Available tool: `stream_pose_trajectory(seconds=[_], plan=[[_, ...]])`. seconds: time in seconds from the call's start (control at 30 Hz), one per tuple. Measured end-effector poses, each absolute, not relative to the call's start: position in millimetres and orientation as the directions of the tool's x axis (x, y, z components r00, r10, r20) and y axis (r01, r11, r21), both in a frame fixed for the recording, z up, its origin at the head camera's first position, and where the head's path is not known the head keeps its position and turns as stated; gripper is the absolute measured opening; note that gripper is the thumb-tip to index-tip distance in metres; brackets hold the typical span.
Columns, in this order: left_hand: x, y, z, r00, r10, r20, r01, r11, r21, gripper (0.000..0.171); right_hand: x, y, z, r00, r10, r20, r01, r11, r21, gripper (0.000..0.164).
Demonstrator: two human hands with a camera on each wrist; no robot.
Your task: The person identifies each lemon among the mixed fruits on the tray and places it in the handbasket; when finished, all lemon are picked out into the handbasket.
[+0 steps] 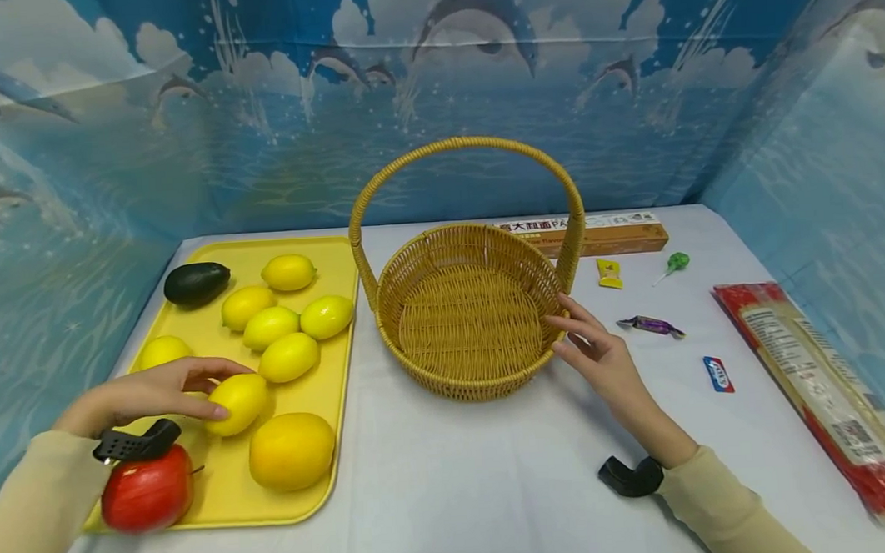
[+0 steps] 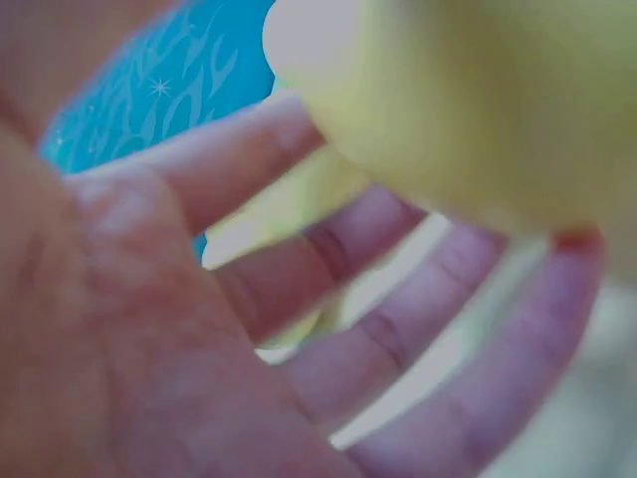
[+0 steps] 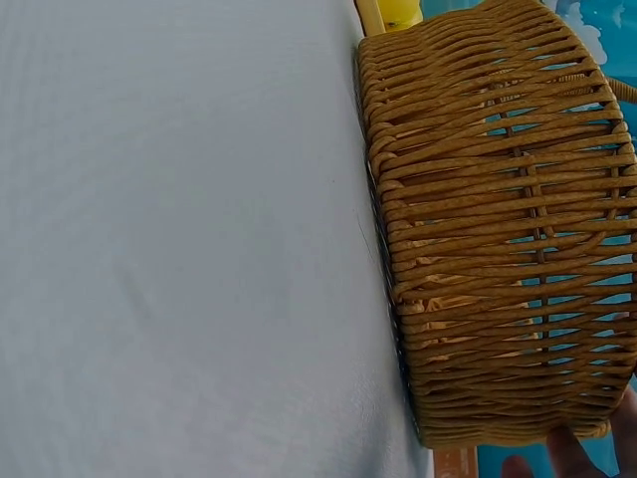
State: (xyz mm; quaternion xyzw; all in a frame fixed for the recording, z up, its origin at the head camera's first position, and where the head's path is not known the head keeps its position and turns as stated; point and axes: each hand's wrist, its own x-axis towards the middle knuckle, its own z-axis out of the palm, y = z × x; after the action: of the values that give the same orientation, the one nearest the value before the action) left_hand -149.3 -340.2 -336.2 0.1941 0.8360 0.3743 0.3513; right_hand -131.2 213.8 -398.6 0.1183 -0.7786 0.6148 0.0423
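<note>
My left hand (image 1: 185, 388) pinches a lemon (image 1: 240, 404) between thumb and fingers, over the yellow tray (image 1: 233, 506). In the left wrist view, the fingertips of that hand (image 2: 149, 299) meet the blurred yellow fruit (image 2: 478, 119). Several more lemons (image 1: 289, 357) lie on the tray, with a dark avocado (image 1: 197, 284), a red apple (image 1: 149, 491) and a larger orange-yellow fruit (image 1: 292, 451). At the right rim of the wicker basket (image 1: 478, 385), my right hand (image 1: 597, 356) rests with loosely bent fingers; its fingertips show beside the basket wall (image 3: 508, 249) in the right wrist view.
Behind the basket lies a long pasta box (image 1: 598, 239). To the right are a yellow-wrapped sweet (image 1: 609, 273), a green lollipop (image 1: 678, 261), a purple-wrapped candy (image 1: 652, 326), a small blue-and-red packet (image 1: 718, 374) and a long red package (image 1: 816, 382). Dolphin-print curtains (image 1: 432, 85) enclose the table.
</note>
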Motion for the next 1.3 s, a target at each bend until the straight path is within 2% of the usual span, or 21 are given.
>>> stream_pose_trajectory(seconds=[0.27,0.5,0.67,0.9,1.1,1.3], plan=[[-139.1,-327.2,-315.4,-0.766,0.598,-0.236,0.182,0.554,0.812,0.054,-131.1,216.3,-397.3,-0.967,-0.123,0.224,-0.247,0.216,-0.945,0.036],[-134.8,-286.9,-286.4,-0.807,0.568,-0.163,0.146,0.459,0.876,0.057,-129.6,216.4,-395.7,-0.967,-0.127,0.22,-0.242,0.196,-0.95,0.035],[-133.6,-244.9,-270.1,-0.793,0.602,-0.097,0.151,0.347,0.926,0.059,-129.7,215.4,-395.8,-0.964,-0.134,0.228,-0.251,0.187,-0.95,0.035],[-148.5,-172.7,-255.3,-0.705,0.71,0.001,0.173,0.171,0.97,0.064,-129.5,216.1,-396.3,-0.961,-0.138,0.239,-0.263,0.2,-0.944,0.036],[-172.8,-111.6,-273.2,-0.649,0.76,0.011,0.23,0.182,0.956,0.063,-128.9,215.6,-396.5,-0.963,-0.133,0.233,-0.255,0.189,-0.948,0.035],[-195.6,-71.1,-304.7,-0.675,0.736,-0.056,0.206,0.26,0.943,0.061,-129.7,212.8,-398.4,-0.965,-0.129,0.228,-0.249,0.181,-0.952,0.035]])
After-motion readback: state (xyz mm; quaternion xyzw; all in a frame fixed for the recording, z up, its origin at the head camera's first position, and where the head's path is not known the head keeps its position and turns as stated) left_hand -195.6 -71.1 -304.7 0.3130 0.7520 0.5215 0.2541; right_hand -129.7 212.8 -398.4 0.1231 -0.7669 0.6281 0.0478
